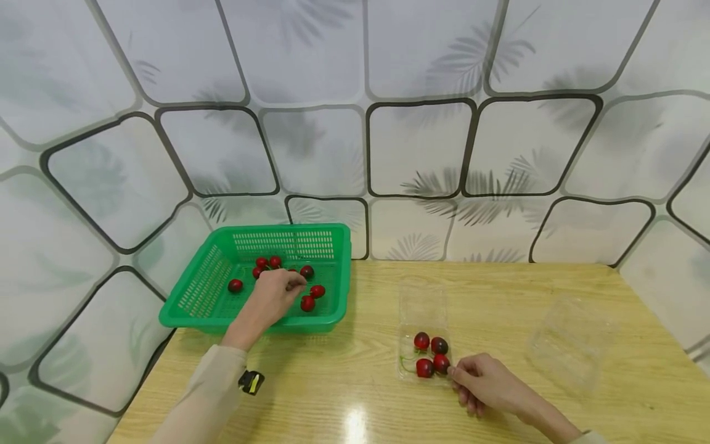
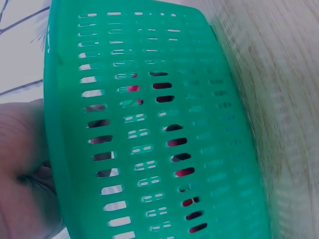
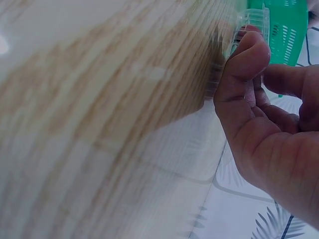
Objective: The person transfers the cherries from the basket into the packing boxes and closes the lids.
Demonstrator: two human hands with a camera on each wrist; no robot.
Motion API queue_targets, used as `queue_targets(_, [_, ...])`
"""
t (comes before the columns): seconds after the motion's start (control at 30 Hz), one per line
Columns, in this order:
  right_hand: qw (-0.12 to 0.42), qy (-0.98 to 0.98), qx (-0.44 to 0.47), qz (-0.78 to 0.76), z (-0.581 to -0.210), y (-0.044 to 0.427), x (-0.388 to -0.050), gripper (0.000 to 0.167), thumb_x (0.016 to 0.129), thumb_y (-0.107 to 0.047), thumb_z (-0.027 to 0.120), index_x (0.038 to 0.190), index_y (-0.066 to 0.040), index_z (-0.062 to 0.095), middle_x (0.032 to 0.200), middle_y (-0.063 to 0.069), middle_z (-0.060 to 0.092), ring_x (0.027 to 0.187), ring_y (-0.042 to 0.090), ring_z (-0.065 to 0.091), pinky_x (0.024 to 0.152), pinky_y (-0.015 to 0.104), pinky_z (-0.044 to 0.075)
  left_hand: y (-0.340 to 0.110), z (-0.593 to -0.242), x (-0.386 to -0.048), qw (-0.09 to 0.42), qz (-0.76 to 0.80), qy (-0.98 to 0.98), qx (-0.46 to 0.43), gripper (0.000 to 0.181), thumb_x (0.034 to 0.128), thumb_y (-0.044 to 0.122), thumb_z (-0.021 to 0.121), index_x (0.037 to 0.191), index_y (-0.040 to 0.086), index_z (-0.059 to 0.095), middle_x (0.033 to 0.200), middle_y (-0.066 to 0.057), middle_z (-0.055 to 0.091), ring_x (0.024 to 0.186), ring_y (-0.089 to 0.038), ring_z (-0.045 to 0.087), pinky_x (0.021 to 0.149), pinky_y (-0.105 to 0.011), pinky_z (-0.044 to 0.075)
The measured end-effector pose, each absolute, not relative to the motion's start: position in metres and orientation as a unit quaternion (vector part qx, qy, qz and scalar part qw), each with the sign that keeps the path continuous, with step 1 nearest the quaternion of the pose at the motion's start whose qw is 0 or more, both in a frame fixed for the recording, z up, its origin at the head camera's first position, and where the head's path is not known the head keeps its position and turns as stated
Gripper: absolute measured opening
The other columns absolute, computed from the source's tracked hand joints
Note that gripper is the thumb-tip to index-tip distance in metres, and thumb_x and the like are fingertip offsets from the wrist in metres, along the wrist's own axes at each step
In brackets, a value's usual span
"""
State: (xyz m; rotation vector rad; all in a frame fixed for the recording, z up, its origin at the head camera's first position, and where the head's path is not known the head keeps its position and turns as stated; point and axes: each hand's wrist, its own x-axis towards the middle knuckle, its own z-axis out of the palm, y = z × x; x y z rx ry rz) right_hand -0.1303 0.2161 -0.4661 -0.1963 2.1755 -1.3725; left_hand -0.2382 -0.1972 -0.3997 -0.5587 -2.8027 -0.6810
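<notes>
My left hand (image 1: 275, 293) reaches over the near rim of a green plastic basket (image 1: 191, 319), fingers bent and tips close together. Several red cherries lie inside, among them a cherry (image 1: 317, 291) just right of those fingertips. Whether they pinch a stem is too small to tell. On the right, a clear plastic clamshell box (image 1: 423, 302) lies with its lid folded back, and several dark red cherries (image 1: 424, 368) with green stems sit in its near half. My right hand (image 1: 488, 382) pinches the box's right edge between thumb and index finger, beside a cherry (image 1: 441, 363).
A second clear plastic box (image 1: 571, 345) stands farther right on the wood-grain table (image 1: 355, 370). Behind the table hangs a patterned wall covering (image 1: 421, 148). The basket stands at the table's left back, its slotted side (image 2: 149, 149) filling the left wrist view.
</notes>
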Motion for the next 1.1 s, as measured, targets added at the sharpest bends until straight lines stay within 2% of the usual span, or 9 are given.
queue_targets(0.37, [0.276, 0.81, -0.066, -0.513, -0.465, 0.215, -0.129, 0.038, 0.107, -0.033, 0.052, 0.09, -0.001, 0.065, 0.07, 0.002, 0.065, 0.057, 0.009, 0.06, 0.049, 0.02, 0.05, -0.194, -0.391, -0.23, 0.213, -0.266, -0.918, -0.202, 0.012, 0.093, 0.004, 0.071, 0.101, 0.007, 0.079, 0.092, -0.006, 0.076, 0.079, -0.017, 0.07, 0.07, -0.035, 0.06])
queue_targets(0.6, [0.272, 0.814, -0.064, -0.509, -0.466, 0.215, -0.13, 0.038, 0.107, -0.033, 0.053, 0.089, -0.001, 0.065, 0.069, 0.002, 0.065, 0.056, 0.01, 0.06, 0.049, 0.022, 0.051, -0.176, -0.376, -0.213, 0.26, -0.324, -0.881, -0.226, 0.011, 0.0912, 0.004, 0.074, 0.1, 0.01, 0.079, 0.094, -0.003, 0.074, 0.078, -0.012, 0.071, 0.071, -0.03, 0.061])
queue_targets(0.8, [0.271, 0.816, -0.062, -0.506, -0.466, 0.216, -0.13, 0.037, 0.107, -0.031, 0.053, 0.089, -0.001, 0.065, 0.07, 0.002, 0.064, 0.057, 0.01, 0.06, 0.049, 0.022, 0.051, -0.16, -0.367, -0.201, 0.256, -0.359, -0.859, -0.26, 0.013, 0.088, -0.001, 0.076, 0.097, 0.009, 0.078, 0.091, -0.004, 0.075, 0.077, -0.011, 0.071, 0.068, -0.027, 0.06])
queue_targets(1.1, [0.271, 0.815, -0.062, -0.509, -0.465, 0.215, -0.13, 0.038, 0.107, -0.032, 0.053, 0.089, -0.002, 0.065, 0.069, 0.001, 0.064, 0.057, 0.01, 0.06, 0.049, 0.021, 0.05, -0.146, -0.368, -0.191, 0.2, -0.383, -0.86, -0.273, 0.011, 0.0895, 0.003, 0.075, 0.097, 0.012, 0.077, 0.088, -0.001, 0.077, 0.075, -0.006, 0.069, 0.069, -0.026, 0.061])
